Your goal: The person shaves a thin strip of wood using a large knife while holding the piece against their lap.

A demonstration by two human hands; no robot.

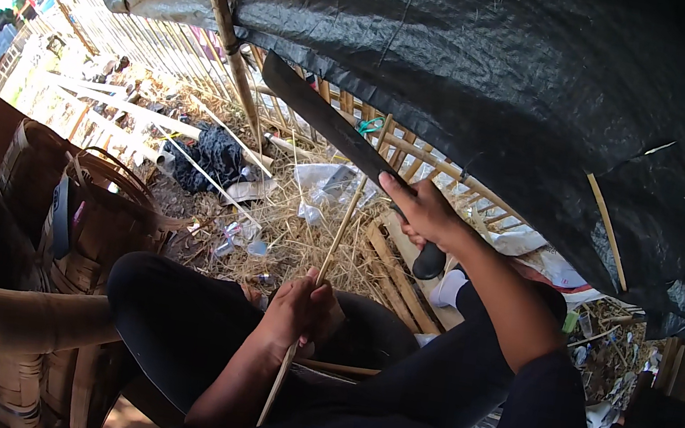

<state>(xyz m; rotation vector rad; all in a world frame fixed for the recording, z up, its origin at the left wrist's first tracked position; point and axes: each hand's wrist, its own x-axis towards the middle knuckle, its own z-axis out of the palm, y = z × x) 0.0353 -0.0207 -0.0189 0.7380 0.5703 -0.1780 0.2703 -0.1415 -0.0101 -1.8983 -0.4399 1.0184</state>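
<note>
A long, thin bamboo strip [343, 230] slants up from my lap toward the fence. My left hand [301, 312] is closed around its lower part, between my bent knees. In my right hand [424, 214], farther forward and to the right, is a machete [321, 119], gripped by its black handle. Its broad dark blade points up and to the left. Near the handle, the blade meets the strip in the view; whether they touch I cannot tell.
A black tarp [508, 53] hangs overhead and along the right. Beyond it runs a bamboo fence [167, 55] with a leaning bamboo post [236, 65]. Woven baskets [104, 236] and a thick bamboo pole [26, 319] are at left. Straw, a dark cloth [210, 161] and plastic scraps litter the ground.
</note>
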